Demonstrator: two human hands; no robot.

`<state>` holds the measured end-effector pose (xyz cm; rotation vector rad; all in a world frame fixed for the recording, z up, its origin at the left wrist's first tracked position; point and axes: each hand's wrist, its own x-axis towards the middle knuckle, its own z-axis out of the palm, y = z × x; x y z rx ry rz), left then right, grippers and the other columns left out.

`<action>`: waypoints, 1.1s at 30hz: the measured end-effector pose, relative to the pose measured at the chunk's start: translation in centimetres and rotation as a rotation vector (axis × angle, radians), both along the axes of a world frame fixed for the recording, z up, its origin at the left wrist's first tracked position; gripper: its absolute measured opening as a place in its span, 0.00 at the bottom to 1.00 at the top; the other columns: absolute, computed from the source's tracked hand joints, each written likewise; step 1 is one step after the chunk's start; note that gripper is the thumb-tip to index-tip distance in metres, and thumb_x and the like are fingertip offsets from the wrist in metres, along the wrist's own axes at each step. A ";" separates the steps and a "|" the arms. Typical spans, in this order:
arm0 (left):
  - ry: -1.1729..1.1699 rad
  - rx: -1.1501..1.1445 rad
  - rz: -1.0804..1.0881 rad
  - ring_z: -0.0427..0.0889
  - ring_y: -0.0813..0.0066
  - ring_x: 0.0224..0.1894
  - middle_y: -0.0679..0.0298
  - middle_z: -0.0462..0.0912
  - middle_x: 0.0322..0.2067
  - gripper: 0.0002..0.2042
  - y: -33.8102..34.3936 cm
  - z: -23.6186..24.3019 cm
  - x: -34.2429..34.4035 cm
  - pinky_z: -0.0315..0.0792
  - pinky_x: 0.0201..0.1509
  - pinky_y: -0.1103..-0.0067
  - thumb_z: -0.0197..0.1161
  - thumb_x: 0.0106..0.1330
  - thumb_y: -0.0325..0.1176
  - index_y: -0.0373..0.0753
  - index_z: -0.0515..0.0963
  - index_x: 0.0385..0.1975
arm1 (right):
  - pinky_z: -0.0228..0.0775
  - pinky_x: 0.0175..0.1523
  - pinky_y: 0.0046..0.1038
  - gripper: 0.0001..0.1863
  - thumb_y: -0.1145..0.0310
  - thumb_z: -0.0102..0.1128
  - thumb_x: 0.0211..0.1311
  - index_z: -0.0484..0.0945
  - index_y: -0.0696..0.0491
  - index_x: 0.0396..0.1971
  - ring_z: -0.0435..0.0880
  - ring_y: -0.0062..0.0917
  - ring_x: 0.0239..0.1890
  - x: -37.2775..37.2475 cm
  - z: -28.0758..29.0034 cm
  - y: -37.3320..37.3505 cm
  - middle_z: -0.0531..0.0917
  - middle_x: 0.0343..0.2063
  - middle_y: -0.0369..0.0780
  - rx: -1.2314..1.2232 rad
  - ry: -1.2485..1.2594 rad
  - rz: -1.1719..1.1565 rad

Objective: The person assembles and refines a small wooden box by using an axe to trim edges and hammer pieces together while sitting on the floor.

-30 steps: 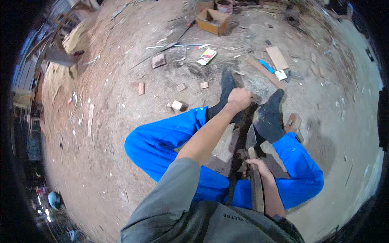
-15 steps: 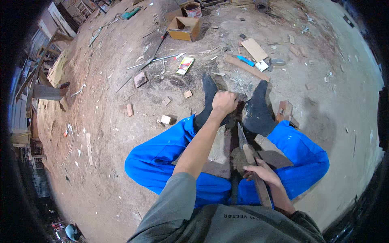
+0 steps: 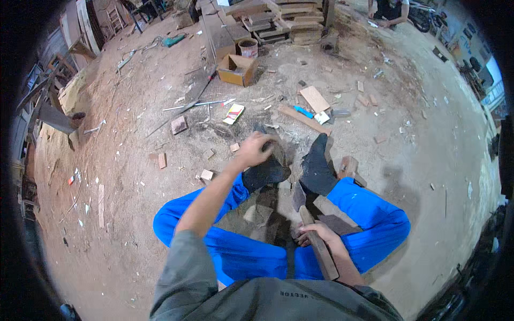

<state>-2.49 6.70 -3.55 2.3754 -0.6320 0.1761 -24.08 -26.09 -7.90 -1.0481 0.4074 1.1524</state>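
My left hand (image 3: 255,150) is raised over my left dark sock (image 3: 266,173), its fingers curled round. A dark shape shows inside the curl, but I cannot make out what it is. My right hand (image 3: 319,233) is closed round the thick wooden handle (image 3: 321,251) of a hand tool, low between my legs. The tool's dark flat blade (image 3: 299,197) points forward, toward the gap between my feet. My right dark sock (image 3: 319,167) is planted just beyond the blade. Shadow hides much of the ground between my legs.
A wooden block (image 3: 348,167) lies outside my right foot. Ahead are a wooden strip (image 3: 305,119), a flat board (image 3: 315,99), a blue tool (image 3: 303,111) and an open box (image 3: 237,70). Small offcuts (image 3: 206,175) lie leftward. Stacked timber and another person (image 3: 390,10) are farther off.
My left hand has risen from between my feet and shifted left over my left foot. My right hand still grips the tool. The view has tilted up, showing more of the far ground.
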 end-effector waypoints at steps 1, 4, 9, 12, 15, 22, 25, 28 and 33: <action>0.111 0.067 -0.032 0.80 0.51 0.55 0.53 0.83 0.50 0.18 2.3 1.5 -0.3 0.73 0.63 0.63 0.66 0.65 0.41 0.42 0.81 0.52 | 0.83 0.37 0.39 0.22 0.64 0.67 0.63 0.76 0.60 0.52 0.88 0.38 0.33 -0.1 -0.7 -0.4 0.87 0.37 0.49 0.021 0.012 0.002; 0.455 0.489 0.021 0.78 0.52 0.61 0.54 0.82 0.57 0.25 10.5 5.9 -2.3 0.72 0.65 0.64 0.67 0.64 0.52 0.44 0.80 0.58 | 0.81 0.35 0.36 0.22 0.64 0.65 0.63 0.74 0.58 0.54 0.87 0.37 0.32 -0.1 -0.4 -0.3 0.86 0.37 0.49 -0.008 0.032 -0.016; 0.603 0.483 0.351 0.83 0.54 0.57 0.49 0.85 0.53 0.29 22.8 11.1 -10.0 0.76 0.61 0.65 0.69 0.63 0.53 0.37 0.80 0.57 | 0.77 0.31 0.33 0.13 0.66 0.62 0.60 0.78 0.58 0.41 0.83 0.33 0.26 0.1 -0.8 -0.1 0.83 0.29 0.45 -0.120 -0.086 0.020; 0.510 0.186 0.592 0.84 0.58 0.56 0.51 0.86 0.51 0.25 30.3 7.6 -16.9 0.76 0.60 0.67 0.70 0.65 0.48 0.36 0.81 0.54 | 0.76 0.30 0.32 0.10 0.65 0.62 0.58 0.79 0.57 0.29 0.81 0.29 0.23 -0.2 0.2 1.8 0.80 0.23 0.42 -0.162 -0.089 0.015; 0.515 -0.015 0.732 0.86 0.57 0.50 0.52 0.87 0.47 0.22 31.3 3.0 -24.1 0.78 0.56 0.67 0.70 0.67 0.45 0.35 0.81 0.53 | 0.76 0.28 0.32 0.10 0.65 0.62 0.57 0.79 0.57 0.28 0.81 0.28 0.22 -1.3 -0.8 1.2 0.81 0.23 0.41 -0.154 -0.090 0.002; 0.180 0.009 0.903 0.62 0.32 0.70 0.32 0.61 0.68 0.38 27.7 -10.7 -42.4 0.58 0.73 0.51 0.62 0.69 0.50 0.30 0.60 0.71 | 0.79 0.26 0.31 0.12 0.63 0.64 0.58 0.79 0.57 0.26 0.84 0.28 0.21 -5.4 6.0 2.5 0.82 0.21 0.40 -0.225 -0.059 -0.026; -0.034 0.077 0.913 0.52 0.34 0.75 0.34 0.54 0.72 0.41 26.3 -13.8 -47.0 0.50 0.76 0.47 0.60 0.70 0.54 0.32 0.55 0.73 | 0.79 0.27 0.31 0.11 0.64 0.64 0.59 0.80 0.58 0.28 0.85 0.29 0.22 -5.6 9.5 3.8 0.82 0.22 0.40 -0.240 -0.105 0.014; 0.030 0.241 0.885 0.49 0.34 0.76 0.36 0.52 0.74 0.40 23.7 -14.1 -47.3 0.46 0.77 0.46 0.54 0.72 0.58 0.34 0.54 0.74 | 0.76 0.30 0.31 0.13 0.61 0.64 0.58 0.79 0.57 0.27 0.83 0.30 0.23 -4.3 14.9 3.0 0.82 0.24 0.43 -0.298 -0.116 0.098; 0.032 0.211 0.925 0.50 0.34 0.76 0.37 0.52 0.74 0.40 19.7 -16.7 -44.5 0.45 0.77 0.45 0.53 0.72 0.59 0.35 0.54 0.74 | 0.78 0.28 0.30 0.12 0.59 0.63 0.58 0.80 0.54 0.27 0.85 0.28 0.25 -2.2 22.2 1.1 0.84 0.24 0.42 -0.329 -0.017 0.305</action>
